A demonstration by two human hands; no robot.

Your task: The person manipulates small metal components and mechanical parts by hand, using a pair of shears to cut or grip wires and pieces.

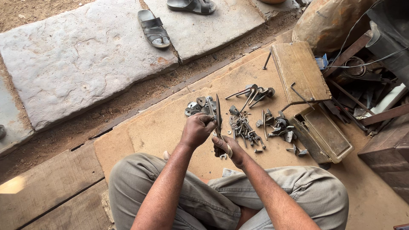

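Scissors [218, 121] of bare metal, long-bladed, are held upright between both hands above the fibreboard mat [162, 127], blades pointing away from the person towards the small metal parts [251, 123] spread beyond. The left hand [197, 130] is closed around the middle of the tool near the pivot, while the right hand [228, 149] grips the looped handle end just below it, so the tool runs through both grips with only the blades standing clear. Judged rigid, fairly heavy for its size and sharp-edged, it is best taken at the handles or the pivot, not by the blades.
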